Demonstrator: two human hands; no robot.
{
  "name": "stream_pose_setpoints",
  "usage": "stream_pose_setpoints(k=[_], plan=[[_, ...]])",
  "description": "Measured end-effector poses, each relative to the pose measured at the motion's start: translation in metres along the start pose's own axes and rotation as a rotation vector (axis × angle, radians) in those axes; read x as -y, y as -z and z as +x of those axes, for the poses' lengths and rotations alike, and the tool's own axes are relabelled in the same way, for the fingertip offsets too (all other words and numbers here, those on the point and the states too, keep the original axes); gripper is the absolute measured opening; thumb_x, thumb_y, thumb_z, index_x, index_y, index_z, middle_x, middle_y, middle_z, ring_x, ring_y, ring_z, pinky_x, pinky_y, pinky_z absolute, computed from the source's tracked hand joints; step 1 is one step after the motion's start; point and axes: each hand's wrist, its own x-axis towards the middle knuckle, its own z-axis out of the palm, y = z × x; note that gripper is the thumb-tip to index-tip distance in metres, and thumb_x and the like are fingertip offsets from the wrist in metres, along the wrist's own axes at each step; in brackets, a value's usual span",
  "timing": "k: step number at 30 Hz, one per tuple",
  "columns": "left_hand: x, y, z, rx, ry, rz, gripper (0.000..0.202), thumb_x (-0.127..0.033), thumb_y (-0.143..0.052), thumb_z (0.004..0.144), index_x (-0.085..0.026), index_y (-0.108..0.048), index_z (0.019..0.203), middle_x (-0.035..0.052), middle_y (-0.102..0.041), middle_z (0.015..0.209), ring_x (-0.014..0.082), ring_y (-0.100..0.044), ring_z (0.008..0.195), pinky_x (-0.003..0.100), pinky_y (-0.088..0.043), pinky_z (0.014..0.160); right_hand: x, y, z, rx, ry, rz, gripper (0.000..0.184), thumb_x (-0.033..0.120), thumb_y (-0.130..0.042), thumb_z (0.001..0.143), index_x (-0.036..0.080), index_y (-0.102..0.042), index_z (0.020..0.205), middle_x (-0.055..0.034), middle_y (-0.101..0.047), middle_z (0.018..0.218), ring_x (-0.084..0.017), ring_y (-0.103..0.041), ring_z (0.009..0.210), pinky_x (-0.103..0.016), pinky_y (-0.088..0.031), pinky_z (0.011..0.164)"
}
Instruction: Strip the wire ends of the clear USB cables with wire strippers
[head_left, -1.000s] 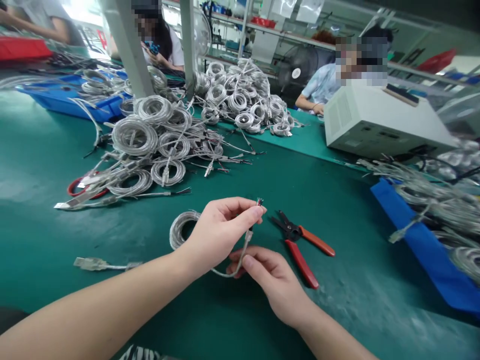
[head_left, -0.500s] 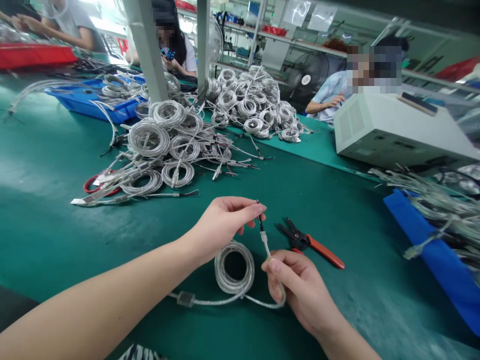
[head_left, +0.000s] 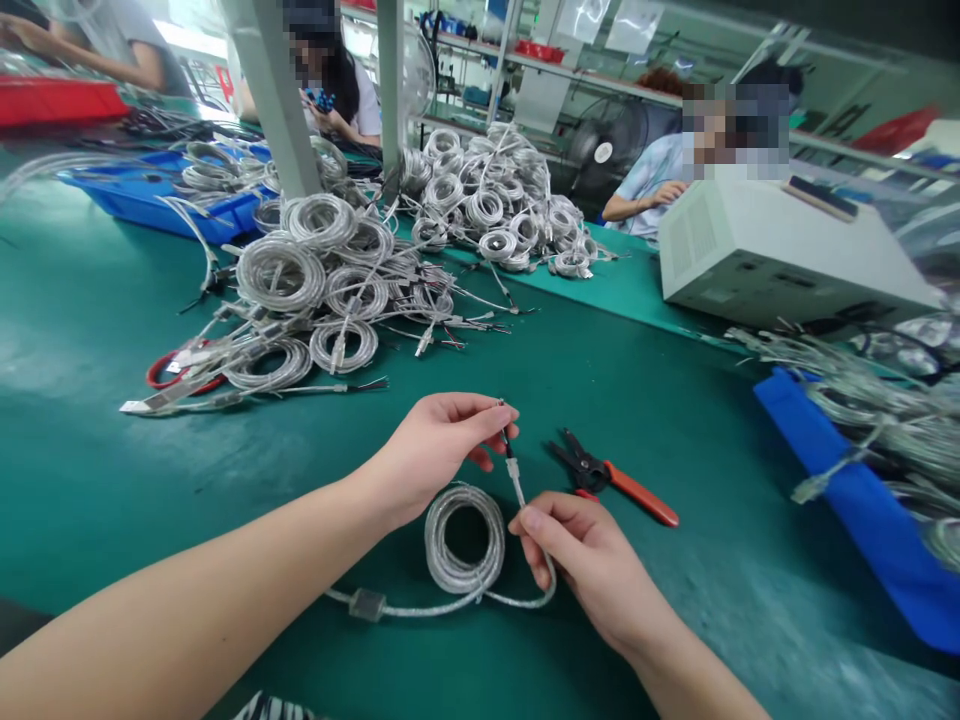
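My left hand (head_left: 457, 440) is closed, its thumb and forefinger pinching the thin wires at the end of a clear-jacketed cable (head_left: 465, 540). Just below, a small clear sleeve (head_left: 513, 469) sits on the cable. My right hand (head_left: 574, 550) is closed around the jacket a little under that sleeve. The rest of the cable lies coiled on the green table between my wrists, with a square clear block (head_left: 367, 604) on the part running left. To the right of my hands rest wire strippers (head_left: 600, 474) with orange handles, jaws apart.
A heap of coiled cables (head_left: 315, 280) lies ahead on the left, and a larger pile (head_left: 495, 200) behind it. A blue tray (head_left: 840, 500) of cables stands at right, another blue tray (head_left: 135, 195) at far left. A grey machine (head_left: 780, 250) and several people are beyond.
The whole scene has shifted slightly left in view as the head turned. Both hands keep the same hold on the cable.
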Motion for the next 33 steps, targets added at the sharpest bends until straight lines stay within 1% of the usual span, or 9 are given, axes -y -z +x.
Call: stream_pose_setpoints(k=[6,12,20,26,30,32,33], plan=[[-0.001,0.0021,-0.0013,0.012,0.042,-0.082,0.02,-0.034,-0.078,0.079,-0.016,-0.076,0.087,0.0047,-0.069,0.087,0.0116,-0.059,0.075,0.021,-0.046,0.06,-0.0001,-0.0012,-0.0003,0.022,-0.01,0.017,0.036,0.049,-0.074,0.081,0.014,-0.068,0.075,0.0027,-0.057,0.055,-0.008,-0.052,0.043,-0.02,-0.037,0.044],[0.0002,0.0023,-0.0008,0.02,0.065,-0.119,0.02,-0.034,-0.079,0.078,-0.017,-0.077,0.089,0.0047,-0.07,0.088,0.0114,-0.06,0.075,0.022,-0.046,0.061,-0.0018,0.0001,-0.0011,0.057,-0.009,0.005,0.035,0.048,-0.073,0.082,0.014,-0.067,0.074,0.0011,-0.061,0.054,-0.01,-0.055,0.046,-0.021,-0.04,0.046],[0.0009,0.0014,-0.0018,0.027,0.057,-0.112,0.021,-0.034,-0.08,0.078,-0.017,-0.077,0.09,0.004,-0.069,0.086,0.0109,-0.059,0.074,0.022,-0.048,0.062,-0.007,0.0041,-0.0008,0.089,-0.005,-0.025,0.037,0.049,-0.071,0.084,0.014,-0.066,0.073,-0.0006,-0.064,0.055,-0.009,-0.049,0.045,-0.021,-0.038,0.045],[0.0,0.0025,-0.0009,0.024,0.042,-0.103,0.019,-0.03,-0.081,0.076,-0.016,-0.077,0.088,0.0055,-0.071,0.088,0.012,-0.06,0.074,0.023,-0.047,0.063,-0.0079,0.0049,-0.002,0.061,0.002,-0.014,0.035,0.047,-0.072,0.084,0.015,-0.067,0.074,0.0003,-0.062,0.054,-0.009,-0.05,0.046,-0.021,-0.038,0.047],[-0.0005,0.0019,-0.0009,0.004,0.039,-0.106,0.02,-0.032,-0.081,0.076,-0.016,-0.076,0.087,0.0049,-0.07,0.086,0.0121,-0.06,0.074,0.023,-0.047,0.064,-0.0071,0.0036,-0.0014,0.065,0.002,-0.021,0.036,0.049,-0.072,0.083,0.014,-0.068,0.073,0.0002,-0.062,0.053,-0.009,-0.049,0.045,-0.021,-0.038,0.047],[-0.0004,-0.0002,-0.0022,0.014,0.051,-0.118,0.023,-0.033,-0.08,0.077,-0.016,-0.075,0.091,0.0046,-0.069,0.086,0.0127,-0.06,0.076,0.024,-0.047,0.067,-0.0066,0.0029,-0.001,0.05,0.006,-0.029,0.038,0.051,-0.072,0.082,0.014,-0.068,0.073,0.0005,-0.061,0.053,-0.009,-0.047,0.044,-0.022,-0.038,0.046],[-0.0002,-0.0019,-0.0033,0.031,0.064,-0.117,0.026,-0.034,-0.079,0.078,-0.017,-0.074,0.097,0.0047,-0.069,0.088,0.0134,-0.061,0.078,0.025,-0.048,0.068,-0.0062,0.0026,-0.0009,0.032,0.018,-0.036,0.038,0.051,-0.072,0.082,0.014,-0.068,0.073,0.0006,-0.06,0.052,-0.009,-0.047,0.044,-0.022,-0.038,0.046]])
